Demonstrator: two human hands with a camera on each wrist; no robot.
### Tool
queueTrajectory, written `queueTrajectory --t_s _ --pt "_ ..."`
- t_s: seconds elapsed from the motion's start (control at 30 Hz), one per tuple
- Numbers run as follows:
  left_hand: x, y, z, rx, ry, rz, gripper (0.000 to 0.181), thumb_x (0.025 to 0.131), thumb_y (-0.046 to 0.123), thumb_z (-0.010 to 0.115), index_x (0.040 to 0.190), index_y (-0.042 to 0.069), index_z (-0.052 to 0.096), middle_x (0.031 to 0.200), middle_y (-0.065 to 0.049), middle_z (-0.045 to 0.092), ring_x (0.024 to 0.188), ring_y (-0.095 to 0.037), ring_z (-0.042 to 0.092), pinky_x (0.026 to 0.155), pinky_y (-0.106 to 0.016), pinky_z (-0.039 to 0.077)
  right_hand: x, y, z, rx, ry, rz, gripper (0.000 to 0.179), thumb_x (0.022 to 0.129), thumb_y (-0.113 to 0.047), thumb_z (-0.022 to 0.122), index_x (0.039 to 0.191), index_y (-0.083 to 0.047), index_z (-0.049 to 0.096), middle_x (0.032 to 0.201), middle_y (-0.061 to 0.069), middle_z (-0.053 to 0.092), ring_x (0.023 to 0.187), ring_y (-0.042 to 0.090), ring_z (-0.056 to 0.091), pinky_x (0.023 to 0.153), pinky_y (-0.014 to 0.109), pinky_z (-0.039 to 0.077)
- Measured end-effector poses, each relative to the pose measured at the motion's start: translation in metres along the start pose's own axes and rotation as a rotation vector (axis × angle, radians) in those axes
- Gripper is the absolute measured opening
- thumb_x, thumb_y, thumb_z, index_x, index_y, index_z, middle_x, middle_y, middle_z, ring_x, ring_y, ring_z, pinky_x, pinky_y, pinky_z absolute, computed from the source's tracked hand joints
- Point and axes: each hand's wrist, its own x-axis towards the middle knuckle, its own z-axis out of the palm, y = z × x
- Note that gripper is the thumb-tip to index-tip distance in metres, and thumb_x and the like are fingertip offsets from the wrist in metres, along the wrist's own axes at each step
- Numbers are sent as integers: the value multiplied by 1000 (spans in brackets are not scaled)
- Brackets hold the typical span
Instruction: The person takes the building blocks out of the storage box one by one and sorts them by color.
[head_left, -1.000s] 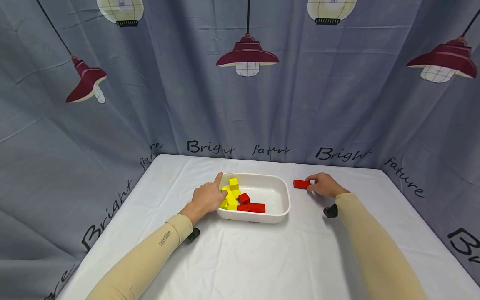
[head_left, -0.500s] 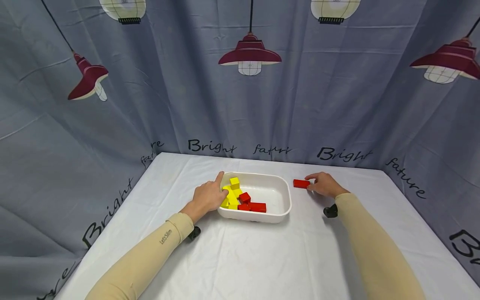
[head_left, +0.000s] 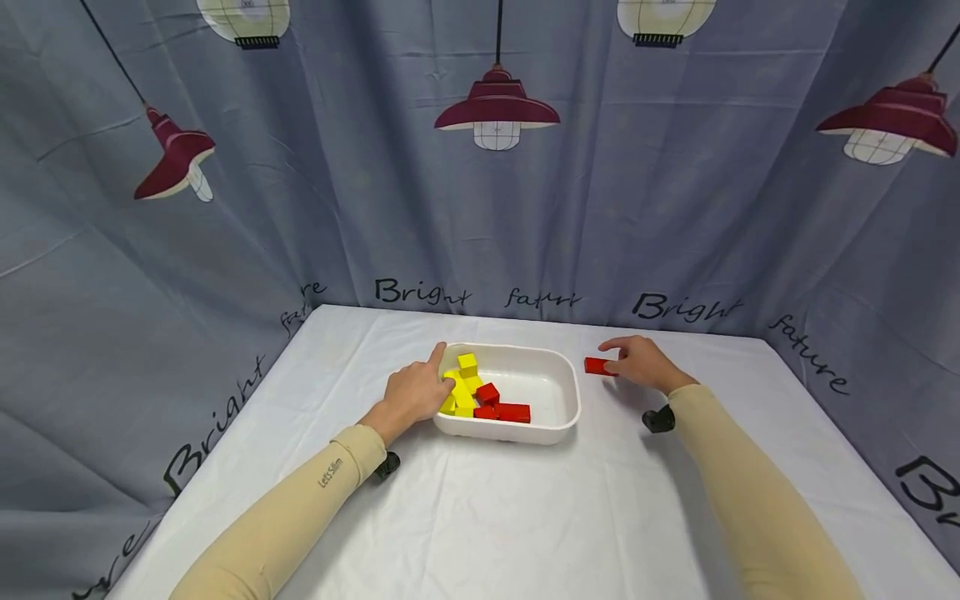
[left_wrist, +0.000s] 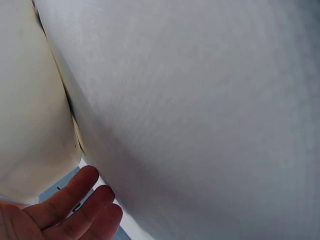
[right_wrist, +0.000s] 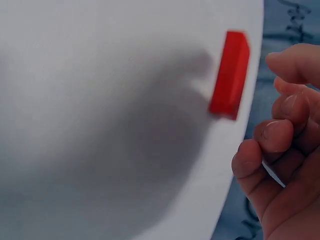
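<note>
In the head view, my left hand point(head_left: 415, 390) holds the left end of a white plastic tray point(head_left: 558, 398), thumb over the rim and index finger along it. The left wrist view shows three of its fingers point(left_wrist: 80, 192) beside the tray's outer wall. Yellow blocks point(head_left: 463, 398) fill the tray's left part, with red blocks point(head_left: 513, 413) beside them. A lone red rectangular block point(head_left: 595, 366) lies on the table right of the tray. My right hand point(head_left: 641, 364) hovers over its right end. In the right wrist view, its loosely bent fingers stand apart from the block point(right_wrist: 231, 75).
A white cloth covers the table point(head_left: 510, 517). Behind and to both sides hangs a grey-blue curtain point(head_left: 375, 167) printed with lamps and lettering. Each wrist carries a small black camera, the right one point(head_left: 660, 419) just above the cloth.
My right hand has lifted slightly and moved a little left over the red block, its index finger coming off it. The left hand and tray stay where they were.
</note>
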Motion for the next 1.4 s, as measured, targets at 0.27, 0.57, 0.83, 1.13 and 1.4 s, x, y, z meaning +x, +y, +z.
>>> queueTrajectory --t_s 0.27,0.57,0.83,1.13,1.4 --pt "1 -1 1 5 -7 -19 72 98 41 47 162 19 20 85 -8 64 71 -23 57 63 -37 45 -4 -34 -4 30 13 -114 40 91 -20 69 129 -6 67 74 7 54 68 22 49 61 32 41" --pt "1 0 -1 -3 -6 -17 71 99 41 47 161 19 21 92 -11 66 73 -24 58 65 -38 46 -15 -65 -6 66 -40 -194 37 90 -22 72 125 -10 70 72 7 56 63 19 50 57 29 39" --pt "0 0 1 -4 -10 -17 71 98 41 46 161 19 21 90 -10 66 72 -24 58 64 -38 46 -23 -92 -8 77 -144 -239 37 89 -23 74 123 -11 71 75 7 58 67 19 53 64 31 47" --pt "0 2 0 3 -2 -15 71 99 41 46 161 19 21 92 -11 66 73 -24 58 65 -38 46 -21 -113 -2 102 -310 -258 36 86 -23 78 119 -11 72 72 3 55 60 17 50 60 30 44" --pt "-1 2 0 -1 -11 -17 71 98 40 46 161 19 20 86 -9 64 73 -24 58 65 -38 46 -16 -123 7 110 -422 -249 40 85 -22 79 120 -6 70 71 2 56 59 16 49 62 31 46"
